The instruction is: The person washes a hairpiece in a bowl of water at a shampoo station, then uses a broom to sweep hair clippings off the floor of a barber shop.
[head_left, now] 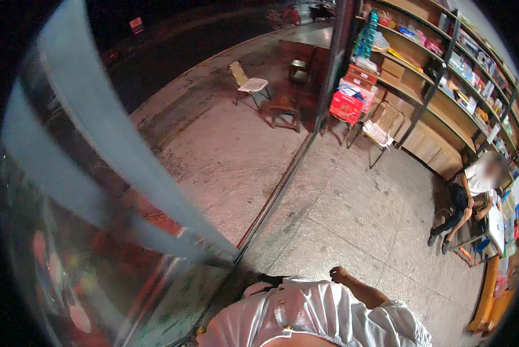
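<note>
My right hand [340,274] hangs low in front of my body over the grey floor. Its fingers look loosely curled, and nothing shows in them. My left hand is out of sight; only the white sleeve [228,315] on that side shows. Close by on my left stands a glass door [92,243] with a pale grey frame [115,121], smeared by motion. Below me, a dark metal floor track [277,194] runs along the threshold.
Outside are a chair [252,85] and a low wooden stool [285,118] on the pavement. Inside, a cushioned chair [378,133] and red boxes [347,107] stand by tall stocked shelves [410,84]. A seated person [473,185] is beside a white table [495,230] at the right.
</note>
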`<action>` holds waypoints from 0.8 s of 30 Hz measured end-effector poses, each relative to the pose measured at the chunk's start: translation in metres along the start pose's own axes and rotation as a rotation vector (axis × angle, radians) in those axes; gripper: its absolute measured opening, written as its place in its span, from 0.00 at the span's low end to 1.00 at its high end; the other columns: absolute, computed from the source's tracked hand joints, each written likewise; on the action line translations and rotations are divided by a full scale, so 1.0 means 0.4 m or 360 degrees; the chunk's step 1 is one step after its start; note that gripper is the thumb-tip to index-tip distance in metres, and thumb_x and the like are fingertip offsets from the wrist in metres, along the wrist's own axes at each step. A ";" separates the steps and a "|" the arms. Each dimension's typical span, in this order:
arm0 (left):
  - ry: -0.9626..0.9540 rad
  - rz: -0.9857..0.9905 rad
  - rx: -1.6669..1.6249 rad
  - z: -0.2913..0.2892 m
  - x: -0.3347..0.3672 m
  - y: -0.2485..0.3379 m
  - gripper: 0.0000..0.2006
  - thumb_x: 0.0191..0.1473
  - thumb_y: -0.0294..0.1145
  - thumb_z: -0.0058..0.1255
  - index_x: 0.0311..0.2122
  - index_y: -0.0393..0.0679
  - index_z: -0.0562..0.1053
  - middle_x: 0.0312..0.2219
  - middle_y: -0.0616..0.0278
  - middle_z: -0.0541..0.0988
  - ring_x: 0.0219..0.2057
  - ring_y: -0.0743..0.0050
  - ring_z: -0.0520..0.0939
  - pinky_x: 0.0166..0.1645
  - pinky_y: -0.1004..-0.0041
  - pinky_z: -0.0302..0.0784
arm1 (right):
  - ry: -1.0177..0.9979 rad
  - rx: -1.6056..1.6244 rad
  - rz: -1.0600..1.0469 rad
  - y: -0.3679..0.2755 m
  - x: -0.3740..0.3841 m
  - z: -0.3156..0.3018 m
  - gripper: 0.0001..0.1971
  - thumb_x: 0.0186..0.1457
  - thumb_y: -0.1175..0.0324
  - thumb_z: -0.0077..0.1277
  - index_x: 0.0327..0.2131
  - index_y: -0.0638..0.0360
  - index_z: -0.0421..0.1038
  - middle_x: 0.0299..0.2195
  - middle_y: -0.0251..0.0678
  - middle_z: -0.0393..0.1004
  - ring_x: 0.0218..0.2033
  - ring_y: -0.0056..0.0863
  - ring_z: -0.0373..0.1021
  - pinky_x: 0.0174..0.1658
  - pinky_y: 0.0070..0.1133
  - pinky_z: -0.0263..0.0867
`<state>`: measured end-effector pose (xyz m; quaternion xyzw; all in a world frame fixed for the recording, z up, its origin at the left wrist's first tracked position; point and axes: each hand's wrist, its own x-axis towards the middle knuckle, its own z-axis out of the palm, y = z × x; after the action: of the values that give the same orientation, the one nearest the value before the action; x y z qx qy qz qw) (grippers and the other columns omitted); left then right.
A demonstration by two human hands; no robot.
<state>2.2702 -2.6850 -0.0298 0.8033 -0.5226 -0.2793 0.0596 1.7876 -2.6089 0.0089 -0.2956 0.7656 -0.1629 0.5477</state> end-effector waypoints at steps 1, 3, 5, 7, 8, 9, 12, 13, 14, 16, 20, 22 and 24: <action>-0.0026 0.0008 0.0041 0.011 0.004 0.026 0.12 0.41 0.38 0.47 0.29 0.40 0.69 0.25 0.49 0.73 0.25 0.54 0.75 0.29 0.61 0.68 | 0.0071 0.0109 0.0054 -0.007 -0.026 -0.028 0.09 0.42 0.71 0.46 0.30 0.62 0.67 0.16 0.39 0.69 0.16 0.28 0.68 0.17 0.21 0.66; -0.0101 0.0105 0.0093 0.045 0.033 0.121 0.12 0.41 0.37 0.47 0.28 0.39 0.69 0.25 0.49 0.74 0.25 0.54 0.75 0.29 0.61 0.68 | 0.0218 0.0122 0.0261 0.048 -0.032 -0.117 0.07 0.43 0.71 0.45 0.29 0.62 0.66 0.16 0.38 0.69 0.16 0.29 0.68 0.17 0.22 0.65; -0.0164 0.0208 0.0160 0.075 0.064 0.208 0.12 0.42 0.37 0.46 0.28 0.39 0.70 0.24 0.49 0.74 0.25 0.53 0.75 0.29 0.61 0.68 | 0.0326 0.0377 0.0333 0.050 -0.082 -0.181 0.07 0.43 0.71 0.43 0.28 0.62 0.66 0.16 0.38 0.69 0.16 0.31 0.69 0.17 0.23 0.65; -0.0243 0.0358 0.0211 0.125 0.107 0.308 0.11 0.42 0.37 0.46 0.27 0.39 0.70 0.24 0.49 0.74 0.24 0.53 0.75 0.29 0.61 0.68 | 0.0460 0.0333 0.0305 0.154 -0.064 -0.228 0.08 0.44 0.72 0.43 0.30 0.63 0.66 0.17 0.39 0.69 0.17 0.31 0.69 0.18 0.23 0.66; -0.0275 0.0413 0.0252 0.137 0.128 0.359 0.11 0.42 0.37 0.46 0.27 0.39 0.70 0.24 0.49 0.74 0.24 0.53 0.75 0.29 0.61 0.68 | 0.0496 0.0420 0.0335 0.161 -0.081 -0.241 0.09 0.44 0.72 0.44 0.31 0.63 0.66 0.17 0.39 0.69 0.17 0.30 0.69 0.19 0.23 0.66; -0.0291 0.0473 0.0287 0.142 0.152 0.411 0.11 0.42 0.37 0.46 0.27 0.39 0.70 0.24 0.48 0.74 0.24 0.53 0.75 0.29 0.61 0.68 | 0.0528 0.0506 0.0343 0.147 -0.092 -0.236 0.09 0.44 0.72 0.44 0.32 0.63 0.67 0.17 0.39 0.69 0.17 0.30 0.69 0.19 0.23 0.67; -0.0413 0.0709 0.0373 0.212 0.187 0.605 0.11 0.42 0.36 0.45 0.26 0.39 0.70 0.24 0.48 0.74 0.24 0.53 0.75 0.29 0.61 0.68 | 0.0556 -0.0104 0.0380 0.297 -0.072 -0.222 0.08 0.39 0.67 0.49 0.22 0.61 0.72 0.23 0.43 0.72 0.23 0.32 0.70 0.24 0.24 0.66; -0.0457 0.0784 0.0401 0.244 0.192 0.674 0.11 0.42 0.36 0.45 0.26 0.38 0.70 0.23 0.48 0.74 0.24 0.53 0.75 0.29 0.61 0.68 | 0.0683 -0.0209 0.0383 0.345 -0.070 -0.201 0.09 0.39 0.65 0.49 0.21 0.61 0.72 0.24 0.44 0.72 0.25 0.34 0.70 0.26 0.25 0.65; -0.0468 0.0821 0.0430 0.258 0.208 0.719 0.11 0.42 0.36 0.45 0.25 0.38 0.71 0.23 0.48 0.74 0.24 0.53 0.75 0.29 0.61 0.68 | 0.0802 -0.0116 0.0355 0.335 -0.069 -0.180 0.11 0.39 0.62 0.49 0.22 0.60 0.72 0.25 0.44 0.71 0.28 0.40 0.69 0.29 0.28 0.64; -0.0490 0.0879 0.0499 0.284 0.241 0.803 0.11 0.43 0.36 0.45 0.25 0.38 0.71 0.23 0.48 0.74 0.24 0.53 0.75 0.29 0.60 0.68 | 0.0750 0.0028 0.0435 0.291 -0.097 -0.156 0.15 0.41 0.57 0.47 0.23 0.60 0.72 0.25 0.47 0.70 0.29 0.43 0.68 0.32 0.31 0.63; -0.0566 0.1015 0.0600 0.391 0.265 1.003 0.11 0.43 0.36 0.44 0.24 0.38 0.71 0.23 0.47 0.74 0.24 0.53 0.75 0.29 0.60 0.68 | 0.0693 0.0003 0.0595 0.311 -0.107 -0.164 0.19 0.44 0.53 0.43 0.23 0.62 0.71 0.26 0.49 0.70 0.31 0.45 0.66 0.35 0.32 0.62; -0.0541 0.1053 0.0655 0.422 0.301 1.087 0.11 0.43 0.35 0.44 0.23 0.38 0.71 0.22 0.47 0.74 0.24 0.52 0.75 0.29 0.60 0.68 | 0.0752 0.0161 0.0755 0.300 -0.088 -0.215 0.20 0.45 0.52 0.43 0.22 0.62 0.71 0.26 0.49 0.70 0.32 0.45 0.66 0.34 0.32 0.61; -0.0516 0.1113 0.0697 0.469 0.332 1.189 0.11 0.43 0.35 0.44 0.23 0.37 0.72 0.22 0.47 0.74 0.24 0.52 0.75 0.29 0.60 0.68 | 0.0720 0.0310 0.0832 0.304 -0.083 -0.286 0.21 0.45 0.51 0.41 0.22 0.64 0.70 0.27 0.51 0.69 0.32 0.47 0.66 0.35 0.32 0.61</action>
<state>1.8302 -2.9766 -0.0538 0.5177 -0.8124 -0.2472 -0.1039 1.6546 -2.5024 0.0035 0.0075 0.8980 -0.1509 0.4132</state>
